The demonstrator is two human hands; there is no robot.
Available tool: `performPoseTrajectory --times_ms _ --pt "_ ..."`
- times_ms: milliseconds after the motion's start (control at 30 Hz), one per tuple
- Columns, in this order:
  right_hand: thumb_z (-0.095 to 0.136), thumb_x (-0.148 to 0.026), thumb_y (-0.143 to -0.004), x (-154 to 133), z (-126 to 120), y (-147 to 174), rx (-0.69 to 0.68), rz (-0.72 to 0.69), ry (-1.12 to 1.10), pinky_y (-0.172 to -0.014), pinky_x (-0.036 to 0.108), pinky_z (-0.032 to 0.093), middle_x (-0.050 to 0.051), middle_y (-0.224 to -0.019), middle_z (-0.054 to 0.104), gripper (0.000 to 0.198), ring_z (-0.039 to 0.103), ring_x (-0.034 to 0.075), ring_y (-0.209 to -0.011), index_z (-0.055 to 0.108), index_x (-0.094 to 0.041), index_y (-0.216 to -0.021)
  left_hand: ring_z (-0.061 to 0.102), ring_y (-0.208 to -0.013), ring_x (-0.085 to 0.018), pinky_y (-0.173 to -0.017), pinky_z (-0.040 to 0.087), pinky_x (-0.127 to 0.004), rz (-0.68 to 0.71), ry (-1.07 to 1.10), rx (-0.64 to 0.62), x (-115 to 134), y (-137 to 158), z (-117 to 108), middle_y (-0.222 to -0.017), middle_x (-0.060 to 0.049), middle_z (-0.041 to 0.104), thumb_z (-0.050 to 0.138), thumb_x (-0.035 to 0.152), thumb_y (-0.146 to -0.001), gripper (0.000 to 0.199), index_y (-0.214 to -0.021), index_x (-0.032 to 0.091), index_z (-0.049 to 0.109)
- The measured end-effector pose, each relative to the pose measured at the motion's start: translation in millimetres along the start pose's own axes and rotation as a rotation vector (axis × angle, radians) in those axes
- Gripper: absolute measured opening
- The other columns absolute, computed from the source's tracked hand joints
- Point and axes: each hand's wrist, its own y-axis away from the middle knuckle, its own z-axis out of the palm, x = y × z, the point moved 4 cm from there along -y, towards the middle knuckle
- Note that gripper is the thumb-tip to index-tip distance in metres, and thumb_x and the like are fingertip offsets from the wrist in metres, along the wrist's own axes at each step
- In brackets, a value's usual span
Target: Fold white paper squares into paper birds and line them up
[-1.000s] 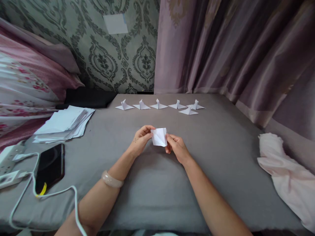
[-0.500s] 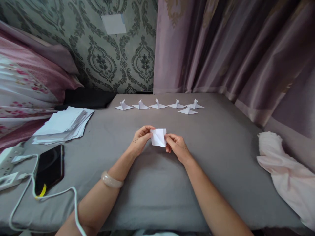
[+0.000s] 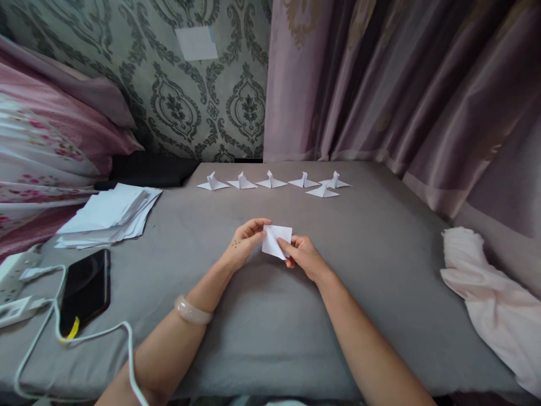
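Observation:
A small folded square of white paper point(image 3: 275, 235) is held up between my two hands above the grey cloth. My left hand point(image 3: 245, 241) pinches its left edge and upper left corner with thumb and fingers. On the other side my right hand point(image 3: 303, 252) grips it, the thumb lying on the front face near a diagonal crease and the fingers partly hidden behind. Beyond the hands, several white folded paper figures point(image 3: 271, 181) stand in a row, with one figure point(image 3: 323, 191) set a little nearer at the right end.
A stack of white paper point(image 3: 107, 217) lies at the left, in front of a black folded item point(image 3: 147, 168). Nearer are a dark phone point(image 3: 85, 287), a white cable point(image 3: 97, 334) and a power strip point(image 3: 17, 273). Pale pink cloth point(image 3: 490, 299) lies at the right edge; curtains point(image 3: 359, 79) hang behind.
The paper has been turned in my hands, and a diagonal crease now shows on its face. My right thumb has moved from its right edge onto the front.

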Motion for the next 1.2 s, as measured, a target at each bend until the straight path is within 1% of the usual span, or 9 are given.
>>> performPoseTrajectory --times_ms 100,167,300,400,567,767,900,1033,1200 --pt "0.072 -0.058 -0.069 3.9 -2.0 -2.9 0.028 0.014 -0.050 -0.035 0.019 0.027 -0.006 -0.044 0.049 0.044 0.039 0.005 -0.034 0.055 -0.018 -0.060 0.059 -0.102 -0.020 -0.086 0.047 -0.030 0.121 -0.161 -0.029 9.2 3.2 2.8 -0.119 -0.010 0.059 0.073 0.030 -0.078 0.033 -0.108 0.020 0.068" --pt "0.072 -0.058 -0.068 3.8 -4.9 -4.0 0.080 0.027 -0.106 -0.032 0.020 0.021 -0.006 -0.044 0.047 0.044 0.034 0.004 -0.032 0.055 -0.018 -0.061 0.050 -0.122 -0.026 -0.097 0.044 -0.035 0.224 -0.319 -0.074 15.5 6.7 7.1 -0.136 -0.011 0.049 0.079 0.031 -0.073 0.046 -0.116 0.024 0.066" --pt "0.074 -0.052 -0.066 -1.5 -8.3 -2.5 0.139 0.054 -0.161 -0.031 0.021 0.014 -0.008 -0.044 0.044 0.037 0.027 0.003 -0.031 0.060 -0.017 -0.066 0.034 -0.137 -0.033 -0.110 0.032 -0.044 0.336 -0.538 -0.171 17.7 13.0 16.2 -0.144 -0.014 0.043 0.089 0.030 -0.060 0.086 -0.137 0.028 0.051" --pt "0.074 -0.047 -0.066 -5.5 -8.2 -1.2 0.137 0.034 -0.186 -0.032 0.021 0.012 -0.007 -0.045 0.044 0.033 0.026 0.002 -0.032 0.062 -0.017 -0.067 0.039 -0.134 -0.032 -0.110 0.032 -0.045 0.335 -0.567 -0.176 15.5 13.5 17.3 -0.143 -0.015 0.044 0.085 0.030 -0.066 0.082 -0.139 0.026 0.048" --pt "0.074 -0.036 -0.061 -5.9 -9.0 -1.7 0.127 0.036 -0.248 -0.033 0.021 0.013 -0.007 -0.048 0.048 0.025 0.028 0.002 -0.033 0.065 -0.016 -0.072 0.049 -0.124 -0.030 -0.105 0.037 -0.043 0.208 -0.440 -0.152 12.3 9.3 12.3 -0.136 -0.014 0.051 0.078 0.033 -0.075 0.065 -0.133 0.022 0.052" --pt "0.075 -0.042 -0.065 -8.9 -12.2 0.7 0.117 0.063 -0.301 -0.034 0.022 0.014 -0.004 -0.048 0.053 0.030 0.027 0.002 -0.034 0.065 -0.014 -0.071 0.051 -0.122 -0.028 -0.104 0.039 -0.041 0.154 -0.194 -0.209 12.5 8.1 13.5 -0.132 -0.012 0.056 0.074 0.034 -0.080 0.056 -0.130 0.022 0.053" --pt "0.073 -0.040 -0.070 -8.3 -9.4 1.0 0.062 0.121 -0.404 -0.034 0.021 0.015 0.005 -0.070 0.071 0.026 0.025 0.000 -0.035 0.068 -0.015 -0.074 0.053 -0.121 -0.027 -0.104 0.038 -0.039 0.092 0.034 -0.125 11.4 6.4 10.8 -0.127 -0.011 0.061 0.073 0.036 -0.081 0.044 -0.120 0.019 0.061" --pt "0.068 -0.032 -0.075 -7.9 -5.0 2.9 0.000 0.229 -0.574 -0.034 0.020 0.019 0.007 -0.085 0.075 0.016 0.022 0.001 -0.037 0.066 -0.017 -0.070 0.056 -0.116 -0.027 -0.098 0.041 -0.037 0.049 0.156 -0.038 10.2 3.8 7.9 -0.119 -0.011 0.065 0.074 0.037 -0.078 0.042 -0.114 0.017 0.065" --pt "0.049 -0.041 -0.084 -23.8 1.7 11.7 -0.261 0.098 -0.609 -0.045 0.022 0.038 0.013 -0.130 0.063 0.037 0.041 0.006 -0.049 0.071 -0.018 -0.104 0.060 -0.107 -0.022 -0.093 0.044 -0.034 -0.009 0.184 0.056 8.1 2.0 4.1 -0.111 -0.010 0.067 0.071 0.043 -0.081 0.040 -0.110 0.016 0.065"
